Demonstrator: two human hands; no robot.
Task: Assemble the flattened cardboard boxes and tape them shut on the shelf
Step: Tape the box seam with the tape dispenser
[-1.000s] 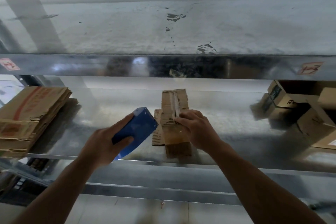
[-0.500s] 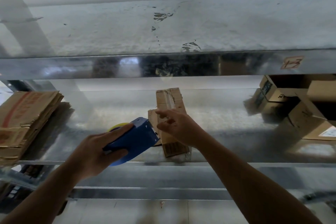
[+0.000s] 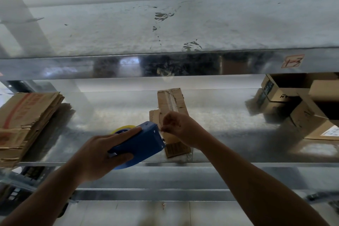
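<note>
Left hand [image 3: 102, 154]: fingers and thumb clamped round blue tape dispenser [image 3: 136, 146], held at the near edge of the shelf [image 3: 229, 126]; yellow tape roll [image 3: 123, 127] shows at its far end.
Right hand [image 3: 181, 130]: fingers curled, tips pinched together at the dispenser's front edge; what lies between them is too small to tell.
Cardboard box [image 3: 171, 104]: narrow, on the shelf just beyond the right hand, tape strip along its top seam.
Flattened cardboard stack [image 3: 27, 119]: far left on the shelf.
Assembled boxes [image 3: 293, 101]: piled far right.
Upper shelf [image 3: 183, 29]: above, red label [image 3: 292, 61] on its front rail.
</note>
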